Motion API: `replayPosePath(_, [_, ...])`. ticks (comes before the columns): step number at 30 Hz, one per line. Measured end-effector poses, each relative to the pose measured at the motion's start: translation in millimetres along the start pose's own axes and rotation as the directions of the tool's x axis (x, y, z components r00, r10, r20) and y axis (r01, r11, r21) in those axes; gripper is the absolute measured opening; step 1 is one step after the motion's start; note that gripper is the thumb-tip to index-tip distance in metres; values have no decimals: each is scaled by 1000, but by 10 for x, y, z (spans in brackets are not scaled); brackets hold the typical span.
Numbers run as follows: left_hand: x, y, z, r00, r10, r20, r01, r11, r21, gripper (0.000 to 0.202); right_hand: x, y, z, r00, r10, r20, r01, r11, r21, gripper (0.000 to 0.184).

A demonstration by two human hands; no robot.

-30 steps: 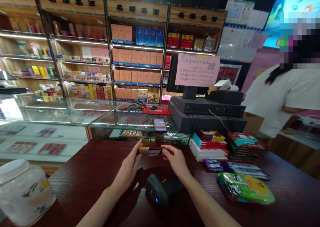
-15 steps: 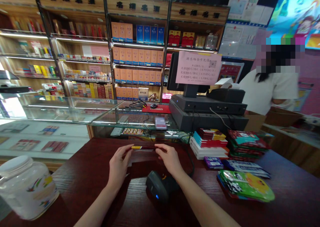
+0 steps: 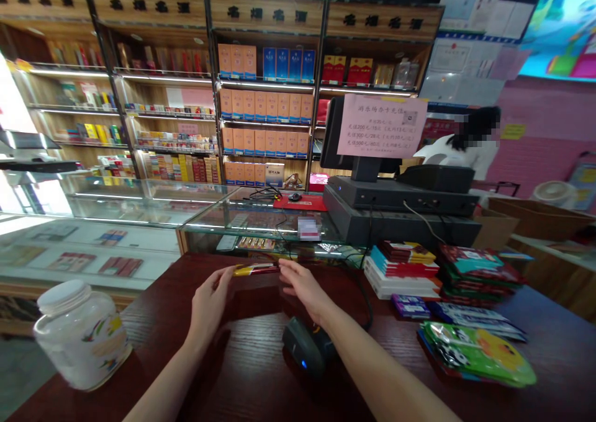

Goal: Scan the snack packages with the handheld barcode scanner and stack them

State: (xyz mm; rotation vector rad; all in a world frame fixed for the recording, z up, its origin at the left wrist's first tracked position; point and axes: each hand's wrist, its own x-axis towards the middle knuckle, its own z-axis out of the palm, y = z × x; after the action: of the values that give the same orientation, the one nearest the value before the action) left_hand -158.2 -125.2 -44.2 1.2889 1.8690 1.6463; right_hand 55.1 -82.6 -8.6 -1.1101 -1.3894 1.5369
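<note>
Shop shelves (image 3: pixel 261 108) of boxed and packeted goods fill the back wall, with a person in a white shirt (image 3: pixel 472 158) standing far to the right. In front runs a glass display case (image 3: pixel 251 220), then a dark red wooden counter (image 3: pixel 153 310). A cash register (image 3: pixel 400 202) with a pink notice (image 3: pixel 382 126) stands beyond the counter's right side. On the counter are a plastic jar (image 3: pixel 81 338) at the left and green foil packets (image 3: pixel 477 354) at the right. A black barcode scanner (image 3: pixel 305 347) sits just below the right hand (image 3: pixel 302 291). A slim red-and-gold pack (image 3: pixel 256 269) lies crosswise, its long axis running side to side, between that hand and the left hand (image 3: pixel 210 304). Both hands are open, fingers extended, neither clenched nor wrapped around it. Each hand's fingertips sit about equally near one end; whether they touch, I cannot tell.
</note>
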Motion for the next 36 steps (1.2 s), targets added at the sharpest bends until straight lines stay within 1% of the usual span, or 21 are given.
replayPosePath(3, [38,-146,-69,997,-31,72,35,998,-43,51,9,3,44,998,19,54,-18,1000,-9,44])
replayPosePath(6, [84,-296,-121,998,-10,59,13,999,-50,48,21,6,85,992,64,105,-59,997,-50,49])
replayPosePath(8, [109,-360,-139,998,6,64,-3,999,-37,44,41,18,98,987,93,130,-83,993,-81,51])
replayPosePath(12, [129,-414,-150,991,7,135,-14,999,50,34,97,79,89,978,146,150,-125,982,-140,58])
replayPosePath(14, [134,-429,-147,988,18,153,-31,996,81,30,122,113,86,973,166,159,-139,976,-170,62])
replayPosePath(17, [152,-452,-133,985,44,169,-63,993,104,26,152,145,105,973,168,157,-136,971,-195,60])
replayPosePath(21, [163,-458,-113,980,71,185,-96,987,132,25,175,151,141,967,194,167,-155,963,-221,61])
replayPosePath(23, [129,-440,-117,973,97,210,-135,975,177,27,171,145,146,963,204,177,-159,958,-237,62])
replayPosePath(27, [-9,-363,-162,943,163,289,-255,913,318,30,132,123,125,953,210,217,-146,950,-276,60])
replayPosePath(29, [-75,-315,-193,926,174,336,-300,878,372,32,107,111,109,948,212,236,-135,944,-302,59])
replayPosePath(32, [-129,-253,-228,912,159,378,-322,850,417,36,82,108,89,947,213,242,-124,934,-335,57])
replayPosePath(36, [-139,-224,-231,907,162,389,-333,841,426,40,73,135,73,955,201,217,-119,933,-339,57])
